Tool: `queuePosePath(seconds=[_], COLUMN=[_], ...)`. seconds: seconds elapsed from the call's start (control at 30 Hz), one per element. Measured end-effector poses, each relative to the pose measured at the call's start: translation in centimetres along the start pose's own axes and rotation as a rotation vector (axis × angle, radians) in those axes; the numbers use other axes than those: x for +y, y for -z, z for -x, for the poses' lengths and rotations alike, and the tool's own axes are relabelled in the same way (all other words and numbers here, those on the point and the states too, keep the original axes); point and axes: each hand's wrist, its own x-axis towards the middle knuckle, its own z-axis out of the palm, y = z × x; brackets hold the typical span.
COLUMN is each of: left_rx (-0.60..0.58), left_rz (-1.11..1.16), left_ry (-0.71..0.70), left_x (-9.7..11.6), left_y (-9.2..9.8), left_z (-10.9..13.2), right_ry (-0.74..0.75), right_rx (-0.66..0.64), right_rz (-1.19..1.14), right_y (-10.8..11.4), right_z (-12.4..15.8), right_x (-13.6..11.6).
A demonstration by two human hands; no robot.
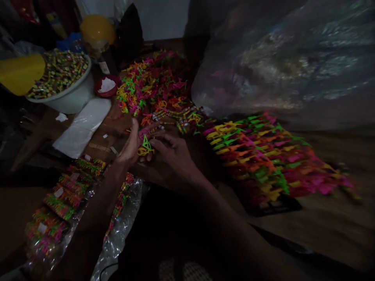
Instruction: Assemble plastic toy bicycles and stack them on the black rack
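Small bright plastic pieces (pixel 145 146) in pink, green and yellow lie between my hands at the middle of the view; their exact kind is too small and dark to make out. My left hand (pixel 131 142) cups them from the left, thumb pointing up, the pieces against its palm and fingers. From the right, my right hand (pixel 171 150) pinches at the green piece with thumb and fingertips. Just beyond lies a loose heap of similar colourful plastic pieces (pixel 155 82), with striped, candy-like sticks (pixel 172 115) at its near edge.
Rows of colourful pieces (pixel 252 156) stand on a dark rack at right, below a large clear plastic bag (pixel 278 62). At left are a white tub (pixel 73 91) of small wrapped items, a yellow scoop (pixel 22 72), a red bowl (pixel 108 91), flat plastic bags (pixel 83 127) and packed bundles (pixel 67 191).
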Motion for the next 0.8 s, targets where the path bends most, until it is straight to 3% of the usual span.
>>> queuePosePath(seconds=[0.07,0.13,0.23,0.3,0.47,0.53,0.6,0.73,0.8], left_rx=[0.005,0.099,0.318,0.374,0.224,0.204,0.202,0.211,0.208], left_rz=[0.014,-0.059,-0.253,-0.327,-0.162,-0.033,0.076,0.151,0.146], left_ry=[0.063,0.033,-0.172,-0.297,-0.326,-0.305,-0.285,-0.247,-0.227], left_x=[0.0,0.1,-0.4,-1.0,-2.5,-2.7,-2.8,-2.7,-2.9], left_y=[-1.0,-1.4,-1.3,-1.2,-1.7,-1.8,-1.3,0.6,1.2], left_z=[0.2,1.0,3.0,4.6,6.2,5.8,5.3,4.8,4.5], right_ry=[-0.065,-0.110,-0.087,0.013,0.235,0.259,0.308,0.477,0.471], right_rx=[0.016,0.087,0.204,0.232,0.048,-0.026,-0.046,0.094,0.208], right_rz=[-0.073,-0.099,0.004,0.173,0.663,0.736,0.668,0.519,0.528], right_y=[0.1,0.4,0.7,0.4,-2.4,-3.1,-3.0,-0.7,0.6], right_z=[0.0,0.0,0.3,0.7,2.3,2.8,3.1,2.2,0.9], right_x=[0.3,0.6,0.7,0.4,-0.7,-1.1,-1.2,-0.1,1.2])
